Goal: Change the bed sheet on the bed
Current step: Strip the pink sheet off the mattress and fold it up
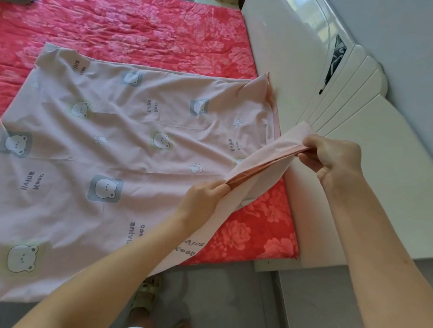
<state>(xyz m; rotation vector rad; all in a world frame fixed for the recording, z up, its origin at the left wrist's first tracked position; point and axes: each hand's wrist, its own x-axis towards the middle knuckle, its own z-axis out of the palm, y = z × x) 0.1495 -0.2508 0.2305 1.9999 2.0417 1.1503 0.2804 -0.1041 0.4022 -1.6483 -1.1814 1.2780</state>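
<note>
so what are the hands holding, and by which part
Both grip the pink bear-print bed sheet by its folded edge: left hand lower down, right hand nearer the headboard.

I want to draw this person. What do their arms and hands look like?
The left arm and right arm are bare as far as the picture shows, with no sleeves. The left hand and right hand have no gloves, and no ring, watch or bracelet shows.
</note>
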